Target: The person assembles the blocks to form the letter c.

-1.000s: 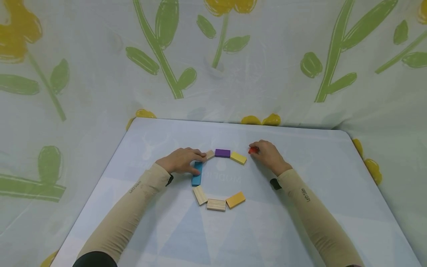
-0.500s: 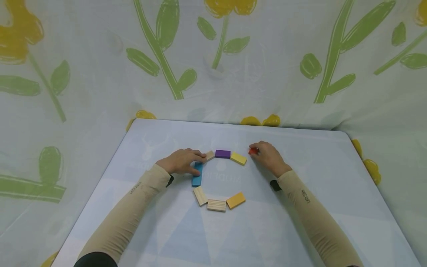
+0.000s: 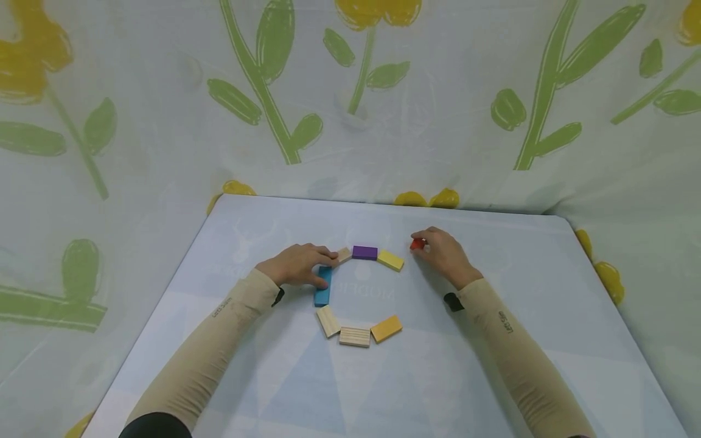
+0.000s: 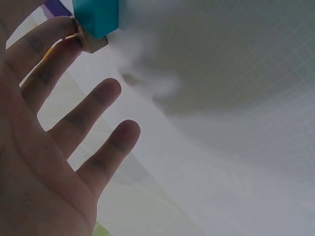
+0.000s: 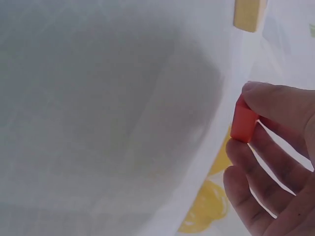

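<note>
My right hand [image 3: 442, 254] pinches a small red block [image 5: 244, 122] between thumb and fingers, a little right of the yellow block [image 3: 390, 260]. At the left, my left hand [image 3: 300, 265] lies with spread fingers over a blue block [image 3: 323, 296] and a pale wooden block [image 3: 344, 255]. Its fingertips touch the wooden block in the left wrist view, where the other two fingers extend freely. The thumb lies on the blue block in the head view. A purple block [image 3: 364, 252] sits between the wooden and yellow ones.
Two more wooden blocks, one slanted [image 3: 328, 322] and one level [image 3: 355, 337], plus an orange block [image 3: 386, 328] continue the ring at the near side. All stand on a white table [image 3: 493, 365] with a faint pattern. Behind hangs a flower-printed curtain [image 3: 427, 134].
The right hand has shifted slightly away and to the right with the red block. The left hand and the other blocks look the same.
</note>
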Motion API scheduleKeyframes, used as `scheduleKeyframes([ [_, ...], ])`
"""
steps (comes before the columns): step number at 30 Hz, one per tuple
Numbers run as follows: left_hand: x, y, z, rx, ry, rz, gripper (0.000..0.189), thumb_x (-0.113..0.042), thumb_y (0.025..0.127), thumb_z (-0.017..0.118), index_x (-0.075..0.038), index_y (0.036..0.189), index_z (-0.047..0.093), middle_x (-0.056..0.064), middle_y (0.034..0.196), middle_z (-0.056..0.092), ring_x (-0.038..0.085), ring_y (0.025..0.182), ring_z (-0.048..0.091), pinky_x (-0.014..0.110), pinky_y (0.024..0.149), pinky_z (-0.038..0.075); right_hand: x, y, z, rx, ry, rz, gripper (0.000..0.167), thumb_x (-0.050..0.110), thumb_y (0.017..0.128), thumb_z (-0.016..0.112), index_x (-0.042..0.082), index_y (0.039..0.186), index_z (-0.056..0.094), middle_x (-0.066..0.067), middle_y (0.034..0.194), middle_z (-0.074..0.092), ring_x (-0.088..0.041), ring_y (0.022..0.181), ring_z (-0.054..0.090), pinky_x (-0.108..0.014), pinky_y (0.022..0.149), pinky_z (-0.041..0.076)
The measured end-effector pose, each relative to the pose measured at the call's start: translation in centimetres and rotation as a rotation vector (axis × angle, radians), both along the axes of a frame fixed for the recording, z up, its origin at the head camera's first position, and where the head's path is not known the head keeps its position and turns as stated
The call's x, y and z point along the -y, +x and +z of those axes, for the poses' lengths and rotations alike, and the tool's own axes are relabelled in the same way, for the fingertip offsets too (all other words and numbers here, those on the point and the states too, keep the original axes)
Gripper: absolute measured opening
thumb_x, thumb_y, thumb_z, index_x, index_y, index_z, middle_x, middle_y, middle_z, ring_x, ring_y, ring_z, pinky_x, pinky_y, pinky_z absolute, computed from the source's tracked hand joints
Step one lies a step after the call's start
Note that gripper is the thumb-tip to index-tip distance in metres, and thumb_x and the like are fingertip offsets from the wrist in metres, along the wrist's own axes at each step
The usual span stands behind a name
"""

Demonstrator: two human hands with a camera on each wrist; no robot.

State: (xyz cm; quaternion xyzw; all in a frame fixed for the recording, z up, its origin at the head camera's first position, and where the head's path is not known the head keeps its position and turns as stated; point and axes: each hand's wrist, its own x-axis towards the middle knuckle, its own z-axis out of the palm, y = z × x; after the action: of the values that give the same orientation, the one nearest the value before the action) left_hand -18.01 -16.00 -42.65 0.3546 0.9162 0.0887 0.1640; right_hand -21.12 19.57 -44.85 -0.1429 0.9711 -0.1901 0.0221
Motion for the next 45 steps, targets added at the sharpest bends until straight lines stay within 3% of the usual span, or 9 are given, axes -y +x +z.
scheduleKeyframes([
  [10,-0.1,0.0,0.1,0.007,0.0,0.003,0.058,-0.039,0.092,0.076,-0.014,0.143,0.061,0.003,0.152,0.05,0.03,0.137,0.047,0.05,0.111,0.04,-0.8,1.1,1.1,-0.086,-0.089,0.014,0.041,0.011,0.09,0.079,0.007,0.13,0.069,-0.01,0.118,0.067,-0.03,0.108,0.061,-0.048,0.096,0.052],
  [17,0.0,0.0,-0.1,0.005,0.004,0.0,0.058,-0.039,0.092,0.076,-0.014,0.143,0.061,0.003,0.152,0.05,0.031,0.137,0.048,0.051,0.111,0.04,-0.9,2.3,2.2,-0.202,-0.131,0.062,0.042,0.009,0.087,0.081,0.007,0.128,0.069,-0.009,0.119,0.067,-0.027,0.107,0.062,-0.048,0.094,0.053],
  [28,0.0,0.0,-0.1,0.005,-0.001,0.001,0.059,-0.039,0.092,0.076,-0.014,0.143,0.061,0.003,0.152,0.05,0.031,0.137,0.048,0.05,0.111,0.04,-0.2,4.6,4.9,-0.331,-0.201,0.129,0.042,0.01,0.085,0.084,0.009,0.125,0.071,-0.006,0.12,0.069,-0.025,0.11,0.061,-0.045,0.093,0.055],
  [37,0.0,0.1,-0.1,0.006,0.009,0.003,0.058,-0.038,0.091,0.077,-0.013,0.141,0.062,0.003,0.152,0.051,0.031,0.136,0.048,0.051,0.111,0.04,0.6,6.2,6.8,-0.411,-0.243,0.209,0.044,0.007,0.082,0.085,0.009,0.123,0.072,-0.003,0.121,0.068,-0.022,0.111,0.061,-0.042,0.091,0.056],
  [45,0.0,0.0,-0.2,-0.001,0.019,0.007,0.057,-0.038,0.091,0.077,-0.013,0.141,0.063,0.003,0.151,0.051,0.031,0.136,0.049,0.05,0.11,0.041,0.9,7.2,7.6,-0.433,-0.248,0.223,0.043,0.007,0.082,0.086,0.01,0.123,0.072,-0.003,0.121,0.068,-0.023,0.111,0.061,-0.043,0.09,0.057],
])
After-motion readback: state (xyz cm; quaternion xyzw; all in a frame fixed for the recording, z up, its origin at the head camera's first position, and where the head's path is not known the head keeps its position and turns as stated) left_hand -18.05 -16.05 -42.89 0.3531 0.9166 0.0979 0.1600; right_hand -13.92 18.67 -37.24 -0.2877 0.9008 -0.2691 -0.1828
